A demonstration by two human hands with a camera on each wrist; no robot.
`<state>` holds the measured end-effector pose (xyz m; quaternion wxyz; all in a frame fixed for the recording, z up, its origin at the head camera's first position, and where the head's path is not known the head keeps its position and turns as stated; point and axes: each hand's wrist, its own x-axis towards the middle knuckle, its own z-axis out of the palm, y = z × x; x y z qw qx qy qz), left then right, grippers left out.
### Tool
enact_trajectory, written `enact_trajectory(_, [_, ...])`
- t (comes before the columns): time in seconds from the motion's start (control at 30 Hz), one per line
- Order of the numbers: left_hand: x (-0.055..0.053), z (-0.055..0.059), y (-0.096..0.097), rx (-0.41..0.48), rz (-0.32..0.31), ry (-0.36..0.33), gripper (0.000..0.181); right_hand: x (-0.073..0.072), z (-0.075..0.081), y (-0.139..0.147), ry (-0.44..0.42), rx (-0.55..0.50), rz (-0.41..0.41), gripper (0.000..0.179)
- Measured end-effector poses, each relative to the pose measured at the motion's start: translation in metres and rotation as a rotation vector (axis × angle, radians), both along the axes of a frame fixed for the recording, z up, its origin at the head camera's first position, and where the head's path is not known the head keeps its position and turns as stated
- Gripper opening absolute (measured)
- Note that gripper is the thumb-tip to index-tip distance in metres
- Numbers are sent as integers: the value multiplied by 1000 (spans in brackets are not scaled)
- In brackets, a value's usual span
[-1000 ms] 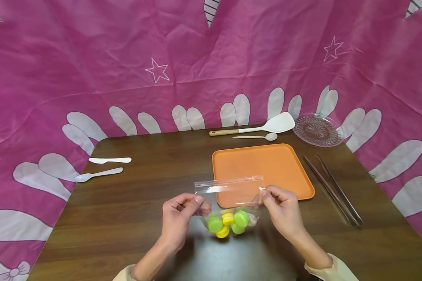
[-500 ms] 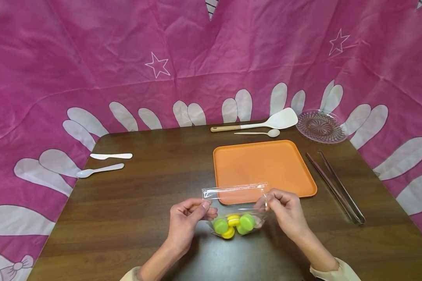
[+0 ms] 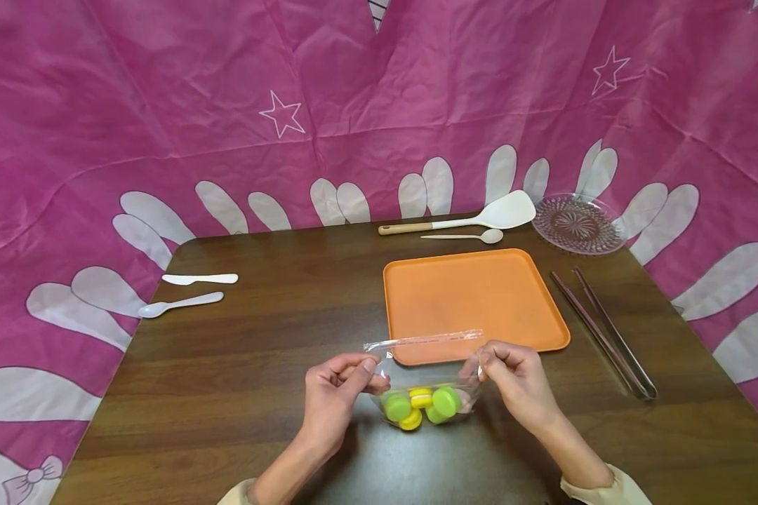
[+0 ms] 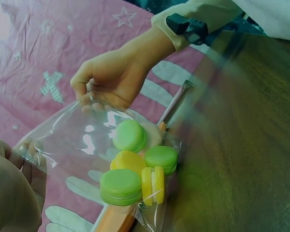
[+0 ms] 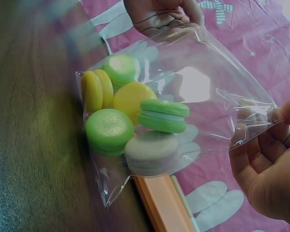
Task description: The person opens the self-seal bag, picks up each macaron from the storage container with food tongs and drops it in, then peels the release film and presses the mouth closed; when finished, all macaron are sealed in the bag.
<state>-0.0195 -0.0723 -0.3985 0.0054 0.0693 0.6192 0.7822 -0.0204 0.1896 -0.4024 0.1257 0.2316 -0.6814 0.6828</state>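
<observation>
A clear plastic bag (image 3: pixel 426 339) is stretched between both hands above the table in front of the orange tray. My left hand (image 3: pixel 337 396) pinches its left side edge between thumb and fingers. On the opposite edge, my right hand (image 3: pixel 519 382) pinches the film the same way. Several macarons lie at the bottom of the bag: green macarons (image 3: pixel 445 402), yellow macarons (image 3: pixel 421 398) and a whitish macaron (image 5: pixel 152 151). The right wrist view shows them clustered together through the film. A folded strip runs along the bag's upper edge in the head view.
Behind the bag lies an orange tray (image 3: pixel 474 298), with metal tongs (image 3: pixel 606 337) to its right. Farther back are a white spatula (image 3: pixel 508 210), a small spoon (image 3: pixel 490 236) and a clear plate (image 3: pixel 577 224). A white knife (image 3: pixel 200 279) and spoon (image 3: pixel 183 304) lie at the left.
Both hands and the bag have shifted slightly right and lower against the tray, mostly in the first half second. The head view has moved a little. Both grips on the bag stay.
</observation>
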Motion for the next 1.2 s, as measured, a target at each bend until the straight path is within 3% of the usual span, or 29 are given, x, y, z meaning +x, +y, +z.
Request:
enact_trajectory(0.43, [0, 5, -1, 5, -6, 80, 19, 0, 7, 2, 19, 4, 56, 29])
enact_trajectory(0.83, [2, 6, 1, 10, 3, 41, 19, 3, 8, -3, -16, -32, -96, 32])
enact_trajectory(1.0, [2, 6, 0, 8, 9, 75, 17, 6, 12, -5, -70, 10, -196, 21])
enact_trajectory(1.03, [2, 5, 0, 10, 11, 82, 17, 7, 14, -7, -52, 33, -245, 17])
enact_trajectory(1.1, [2, 5, 0, 17, 14, 94, 18, 7, 19, -12, 68, 96, -365, 9])
enact_trajectory(1.2, [2, 5, 0, 27, 19, 104, 17, 6, 34, -27, 403, 155, -587, 8])
